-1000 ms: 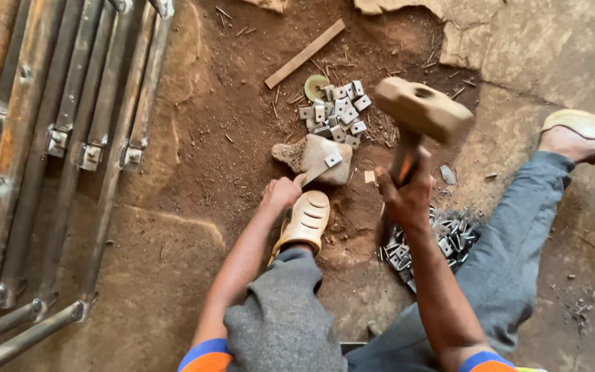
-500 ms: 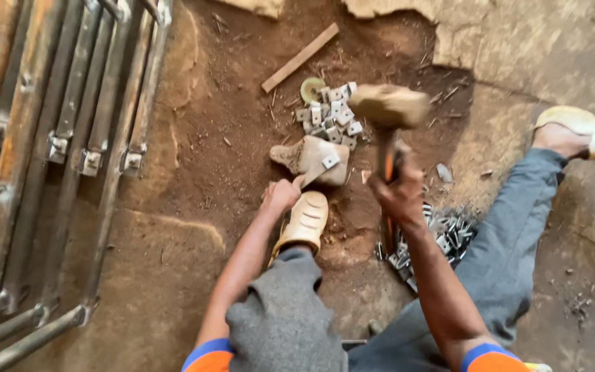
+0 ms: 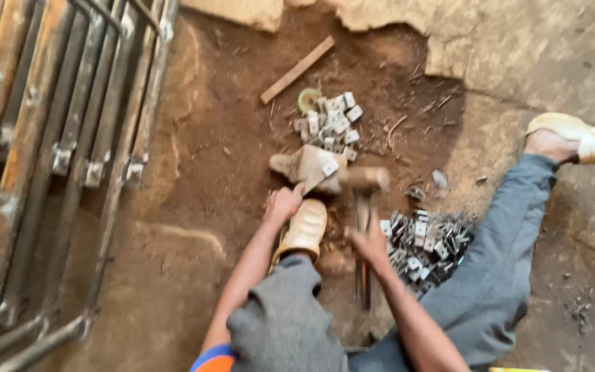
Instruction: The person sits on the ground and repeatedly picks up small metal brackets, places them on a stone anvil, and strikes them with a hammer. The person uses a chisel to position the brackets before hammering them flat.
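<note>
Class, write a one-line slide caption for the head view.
Seated on earth, right hand swings a hammer at a small metal piece the left hand steadies.

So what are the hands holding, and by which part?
The right hand grips a hammer partway along its handle, head down by the block. The left hand rests at the block's near edge by a small metal piece; its grip can't be told.
</note>
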